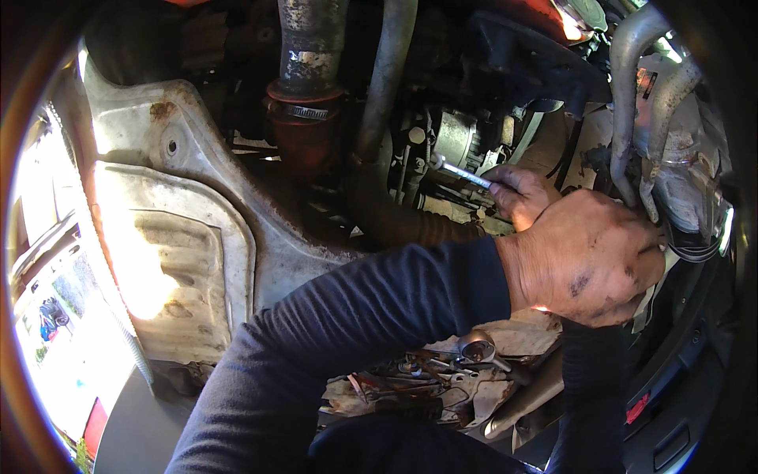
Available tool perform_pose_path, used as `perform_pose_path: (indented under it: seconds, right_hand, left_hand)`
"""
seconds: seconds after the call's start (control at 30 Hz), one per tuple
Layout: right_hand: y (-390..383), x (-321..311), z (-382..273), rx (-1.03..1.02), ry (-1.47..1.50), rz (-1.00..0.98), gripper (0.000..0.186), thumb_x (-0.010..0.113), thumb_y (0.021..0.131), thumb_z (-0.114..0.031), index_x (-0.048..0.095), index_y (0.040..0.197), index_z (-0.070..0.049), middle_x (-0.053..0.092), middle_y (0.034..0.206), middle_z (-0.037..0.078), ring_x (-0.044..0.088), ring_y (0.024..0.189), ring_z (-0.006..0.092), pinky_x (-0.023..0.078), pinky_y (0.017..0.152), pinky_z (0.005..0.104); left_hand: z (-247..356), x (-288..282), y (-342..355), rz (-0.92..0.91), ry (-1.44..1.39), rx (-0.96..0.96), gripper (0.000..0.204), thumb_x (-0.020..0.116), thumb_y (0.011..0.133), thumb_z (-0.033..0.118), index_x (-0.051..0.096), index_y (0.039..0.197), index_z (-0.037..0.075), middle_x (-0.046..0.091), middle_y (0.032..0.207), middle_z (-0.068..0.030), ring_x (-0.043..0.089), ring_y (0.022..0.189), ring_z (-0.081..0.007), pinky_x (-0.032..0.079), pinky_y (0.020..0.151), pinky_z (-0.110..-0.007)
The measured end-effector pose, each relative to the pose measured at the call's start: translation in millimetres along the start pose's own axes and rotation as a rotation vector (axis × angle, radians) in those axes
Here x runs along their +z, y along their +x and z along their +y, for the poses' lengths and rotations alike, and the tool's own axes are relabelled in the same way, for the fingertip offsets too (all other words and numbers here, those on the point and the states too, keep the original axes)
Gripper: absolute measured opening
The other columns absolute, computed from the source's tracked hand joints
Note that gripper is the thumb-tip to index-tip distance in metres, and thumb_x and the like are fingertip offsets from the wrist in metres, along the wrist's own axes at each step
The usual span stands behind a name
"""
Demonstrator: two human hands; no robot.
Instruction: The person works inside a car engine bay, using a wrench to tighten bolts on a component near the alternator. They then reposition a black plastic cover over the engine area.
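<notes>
My right hand (523,197) grips a silver wrench (466,172), whose head points up-left into the engine bay beside a cylindrical metal part (458,134). Its forearm runs up from the lower right behind my left hand (588,257). That hand crosses over at the right with curled fingers, below two bent metal pipes (621,118); what it holds, if anything, is hidden. Both hands have dark smudges, and both sleeves are dark.
A pale metal body panel (178,276) fills the left. A large pipe with a clamp (308,47) and a thinner pipe (383,79) hang at the top. Several loose tools (418,383) and a large socket (476,347) lie below my arms. Dark plastic trim (679,371) borders the right.
</notes>
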State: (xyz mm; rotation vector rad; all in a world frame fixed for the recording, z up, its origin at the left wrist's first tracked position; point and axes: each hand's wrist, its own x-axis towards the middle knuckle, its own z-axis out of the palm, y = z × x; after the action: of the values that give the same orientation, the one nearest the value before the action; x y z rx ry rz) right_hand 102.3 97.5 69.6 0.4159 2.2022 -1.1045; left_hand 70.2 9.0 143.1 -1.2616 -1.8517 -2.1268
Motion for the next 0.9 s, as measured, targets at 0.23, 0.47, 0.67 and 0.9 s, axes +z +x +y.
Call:
perform_pose_path:
  seconds: [0.23,0.47,0.67,0.9]
  right_hand:
    - [16.1,27.9,5.4,0.265,0.120,-0.104,0.024,0.057,0.101,-0.017,0.070,0.107,0.002,0.065,0.070,0.008,0.061,0.061,0.0161,0.048,0.058,0.0324]
    - [23.1,32.7,7.9,0.241,0.150,-0.298,0.022,0.059,0.101,-0.015,0.069,0.111,0.002,0.069,0.075,0.011,0.069,0.063,0.0179,0.055,0.063,0.0307]
    - [46.8,4.2,-23.8,-0.017,-0.786,-0.029,0.019,0.061,0.098,-0.017,0.069,0.107,-0.002,0.070,0.089,0.011,0.070,0.085,0.0307,0.057,0.080,0.0457]
    - [93.0,22.1,-46.9,-1.008,-1.298,0.447,0.015,0.066,0.079,-0.024,0.065,0.091,-0.015,0.060,0.095,0.004,0.058,0.102,0.0250,0.043,0.097,0.0459]
  left_hand:
    - [-2.7,36.7,-17.8,0.089,0.010,-0.070,0.021,0.065,0.069,0.030,0.066,0.070,0.009,0.066,0.074,-0.0082,0.067,0.071,-0.0281,0.054,0.065,-0.038]
    - [-14.3,59.8,-31.0,0.136,-0.112,-0.265,0.025,0.069,0.068,0.032,0.066,0.076,0.009,0.065,0.076,-0.0080,0.066,0.073,-0.0290,0.054,0.066,-0.040]
    - [-19.7,16.4,-9.7,0.098,-0.037,0.011,0.029,0.074,0.064,0.034,0.063,0.077,0.010,0.061,0.078,-0.0073,0.066,0.071,-0.0297,0.054,0.061,-0.043]
    - [-16.8,-31.3,21.9,0.280,-0.078,0.170,0.032,0.078,0.062,0.028,0.063,0.080,0.007,0.062,0.079,-0.0083,0.066,0.070,-0.0317,0.053,0.056,-0.044]
